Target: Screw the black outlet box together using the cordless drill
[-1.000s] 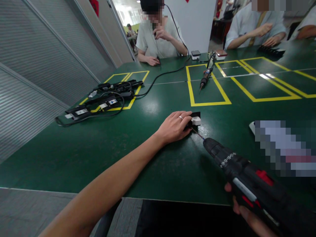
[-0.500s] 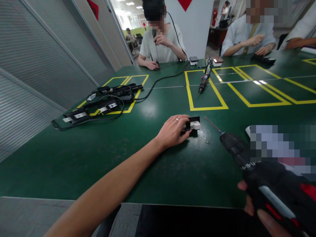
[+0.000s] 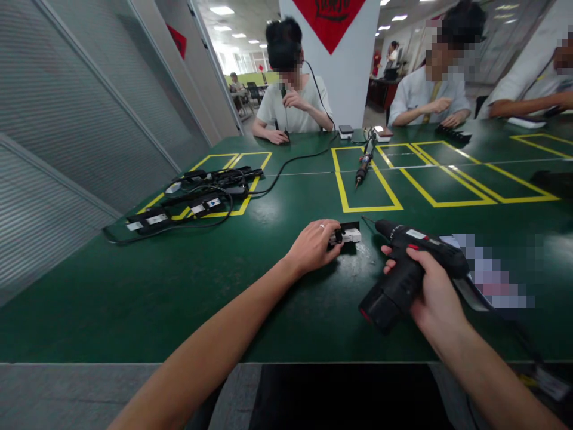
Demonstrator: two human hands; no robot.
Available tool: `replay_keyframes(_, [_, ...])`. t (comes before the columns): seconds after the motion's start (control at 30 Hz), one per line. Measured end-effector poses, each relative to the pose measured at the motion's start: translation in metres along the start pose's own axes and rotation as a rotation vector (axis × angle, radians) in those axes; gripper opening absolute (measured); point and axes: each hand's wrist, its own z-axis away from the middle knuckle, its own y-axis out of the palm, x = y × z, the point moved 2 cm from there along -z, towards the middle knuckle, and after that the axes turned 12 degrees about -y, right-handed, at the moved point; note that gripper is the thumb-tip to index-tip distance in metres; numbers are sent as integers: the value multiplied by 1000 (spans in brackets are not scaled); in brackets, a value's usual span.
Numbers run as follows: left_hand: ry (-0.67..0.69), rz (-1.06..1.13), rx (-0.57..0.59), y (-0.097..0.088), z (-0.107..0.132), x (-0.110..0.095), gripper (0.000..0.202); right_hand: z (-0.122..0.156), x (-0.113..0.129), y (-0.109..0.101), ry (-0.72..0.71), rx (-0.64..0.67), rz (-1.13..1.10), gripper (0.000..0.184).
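Left hand rests on the green worktop, fingers curled over the near end of a small black-and-white part, pinning it flat. Right hand is closed around the grip of a black cordless driver. Change since a second ago: the bit was at the part; the driver has now swung aside and sits to the right, bit clear of the part. Judgement: fastening pass looks finished. A second screwdriver lies in the yellow-taped box beyond.
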Motion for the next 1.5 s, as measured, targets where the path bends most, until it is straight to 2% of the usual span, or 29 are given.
replay_keyframes(0.13, [13,13,29,3,1,1,36,-5,-25,1,93,-82,-13,31])
replay_keyframes(0.23, [6,16,40,4,1,2,37,2,-32,2,125,-90,7,33])
replay_keyframes(0.37, [3,4,46,4,1,2,39,26,-23,-4,160,42,87,31])
replay_keyframes(0.47, [3,1,49,3,2,2,39,47,-9,-21,189,124,214,49])
replay_keyframes(0.53, [2,4,50,3,2,2,38,58,3,-31,177,185,404,61])
replay_keyframes(0.6, [9,4,48,3,2,2,37,62,20,-31,-39,382,825,61])
replay_keyframes(0.63, [22,2,43,2,2,1,36,61,31,-26,-185,432,971,56])
replay_keyframes(0.73, [78,-15,27,-3,1,-2,34,43,58,2,-460,445,1029,41])
replay_keyframes(0.83, [80,-60,44,-17,1,-1,33,10,70,41,-702,417,1042,39])
replay_keyframes(0.9, [68,-131,111,-33,4,5,33,-14,63,67,-804,511,1200,43])
replay_keyframes(1.0, [48,-320,258,-67,21,25,33,-42,38,92,-851,606,1328,43])
replay_keyframes(1.13, [-42,-563,442,-115,65,61,30,-56,-1,99,-889,646,1496,35])
replay_keyframes(1.23, [-123,-660,527,-140,99,87,28,-56,-23,94,-920,617,1597,28])
replay_keyframes(1.37, [-179,-697,559,-145,119,114,32,-55,-39,88,-964,613,1684,25])
replay_keyframes(1.5, [-245,-608,579,-135,109,127,35,-57,-41,86,-1004,615,1710,24])
